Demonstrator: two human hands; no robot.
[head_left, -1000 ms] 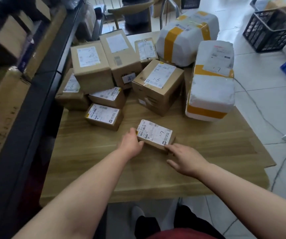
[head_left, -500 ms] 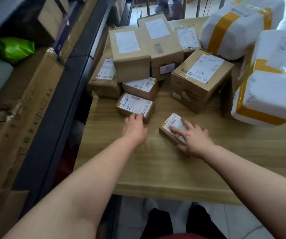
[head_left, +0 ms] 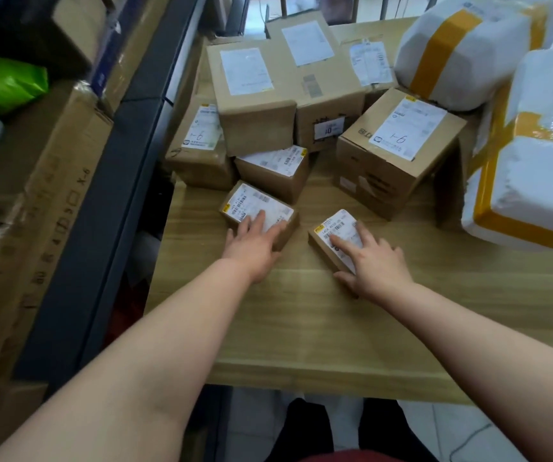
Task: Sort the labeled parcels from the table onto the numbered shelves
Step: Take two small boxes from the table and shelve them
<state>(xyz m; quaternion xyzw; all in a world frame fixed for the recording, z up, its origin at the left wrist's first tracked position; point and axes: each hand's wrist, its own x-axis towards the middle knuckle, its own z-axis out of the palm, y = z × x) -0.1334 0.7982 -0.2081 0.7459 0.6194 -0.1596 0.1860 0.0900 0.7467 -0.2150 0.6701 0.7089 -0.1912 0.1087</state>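
A dark metal shelf rack [head_left: 101, 228] runs along the left, with a long cardboard carton [head_left: 35, 211] and a green bag [head_left: 5, 83] on it. Beside it stands the wooden table [head_left: 301, 328], its far half crowded with parcels. Two bulky white foam parcels [head_left: 534, 181] banded with yellow tape fill the right side. Two tall cardboard boxes [head_left: 251, 105] sit side by side at the back. A box hand-marked "1-6" [head_left: 398, 151] lies between them and the foam parcels.

Nearest the person lie two small flat parcels, label side up and apart from each other. The left flat parcel [head_left: 251, 203] has its long axis running from far left to near right. It sits just in front of a small cardboard box [head_left: 275, 175]. The left hand [head_left: 251, 245] lies on its near half. The grip is slack: the fingers are straight on the label and the thumb is by the near left corner.

The right flat parcel [head_left: 335, 231] is smaller, and its long axis points away from the person and a little left. The right hand [head_left: 375, 265] covers its near end. The fingers are spread almost straight over the top, with the index finger on the barcode. The thumb rests at the near edge, so the grip is not closed round it. Both parcels rest on the table.
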